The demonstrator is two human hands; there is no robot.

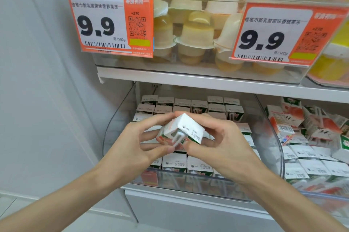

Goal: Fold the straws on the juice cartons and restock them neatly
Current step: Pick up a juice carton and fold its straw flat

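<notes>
White store shelving (pixel 188 78) is seen, with a clear bin (pixel 115 124) set on the lower level. Above that bin a juice carton (pixel 188 128) is held tilted between both hands, its white top turned toward the camera. The fingers (pixel 156 119) of the left hand (pixel 132 143) are curled round its left end. Those of the right hand (pixel 222 141) are curled over its right end, with the thumb pressed beside the wrapped straw (pixel 177 137), which lies against the carton's face. Below, rows of cartons (pixel 200 165) are stood upright in the bin. To the right, further cartons (pixel 294 116) are piled loosely. Above, jelly cups (pixel 194 35) are stacked behind orange price tags (pixel 111 24).
</notes>
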